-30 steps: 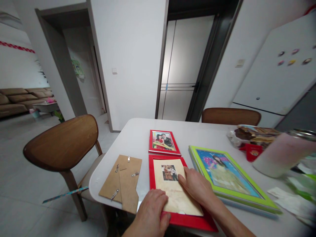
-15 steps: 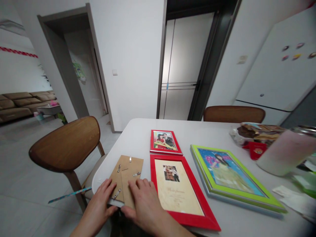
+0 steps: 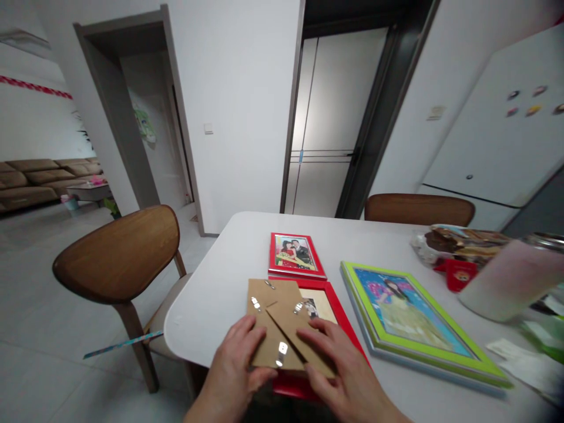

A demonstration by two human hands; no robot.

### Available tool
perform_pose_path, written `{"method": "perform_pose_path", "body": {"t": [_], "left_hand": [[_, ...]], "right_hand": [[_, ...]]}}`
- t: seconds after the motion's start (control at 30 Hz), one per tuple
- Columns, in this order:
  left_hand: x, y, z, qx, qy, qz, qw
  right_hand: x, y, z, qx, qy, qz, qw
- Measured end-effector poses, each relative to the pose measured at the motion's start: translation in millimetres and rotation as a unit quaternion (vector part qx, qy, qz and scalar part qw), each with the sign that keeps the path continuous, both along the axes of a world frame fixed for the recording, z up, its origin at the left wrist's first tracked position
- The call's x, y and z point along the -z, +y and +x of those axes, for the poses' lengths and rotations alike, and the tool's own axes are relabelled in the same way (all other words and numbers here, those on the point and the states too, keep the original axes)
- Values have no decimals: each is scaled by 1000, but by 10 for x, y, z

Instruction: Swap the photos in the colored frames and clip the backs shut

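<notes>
Between my two hands is a small picture frame (image 3: pixel 267 320), back side up, with a brown backboard, several metal clips and a slanted stand flap. My left hand (image 3: pixel 235 364) grips its near left edge, thumb at the bottom. My right hand (image 3: pixel 346 367) grips the near right corner, fingers on the stand flap. Beneath it lies a larger red picture frame (image 3: pixel 341 311), mostly covered. Just beyond is a small red-framed couple photo (image 3: pixel 296 256). To the right rests a green picture frame (image 3: pixel 409 317) on top of a grey-blue one.
The white table (image 3: pixel 211 294) has a rounded left corner. On its right side stand a pink-white container (image 3: pixel 506 282), a red packet (image 3: pixel 460 275), a plastic bag of brown items (image 3: pixel 458 239) and tissues (image 3: pixel 520 361). Wooden chairs (image 3: pixel 118 252) stand left and behind.
Both hands have moved the small picture frame right, from the table's left edge to over the larger red frame. It is now turned at a different angle.
</notes>
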State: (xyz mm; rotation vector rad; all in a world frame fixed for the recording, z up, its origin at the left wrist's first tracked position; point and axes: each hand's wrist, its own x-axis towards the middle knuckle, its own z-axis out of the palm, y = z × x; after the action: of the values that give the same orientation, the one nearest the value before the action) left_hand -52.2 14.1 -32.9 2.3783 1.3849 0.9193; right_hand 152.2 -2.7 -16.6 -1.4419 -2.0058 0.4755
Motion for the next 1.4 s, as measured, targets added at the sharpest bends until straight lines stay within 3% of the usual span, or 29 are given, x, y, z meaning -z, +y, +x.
{"method": "perform_pose_path", "body": {"t": [0.1,0.2,0.5,0.77,0.9,1.27,1.4], "left_hand": [[-12,-14,389,51,0,-54,997],[19,16,597,64,-1,-86,994],[-47,73,583,60,67,-148,985],[80,2,553,115,67,-125,983],[95,-1,554,97,78,-123,985],[34,-9,492,96,74,-135,983],[13,10,455,97,67,-141,983]], "right_hand": [[118,-80,404,42,-19,-20,999],[225,-102,595,60,-40,-22,997],[460,-35,609,45,-103,42,993],[286,361,530,62,-174,47,982],[246,520,475,85,-236,27,968],[244,393,447,72,-216,41,973],[194,205,309,-47,-184,62,980]]}}
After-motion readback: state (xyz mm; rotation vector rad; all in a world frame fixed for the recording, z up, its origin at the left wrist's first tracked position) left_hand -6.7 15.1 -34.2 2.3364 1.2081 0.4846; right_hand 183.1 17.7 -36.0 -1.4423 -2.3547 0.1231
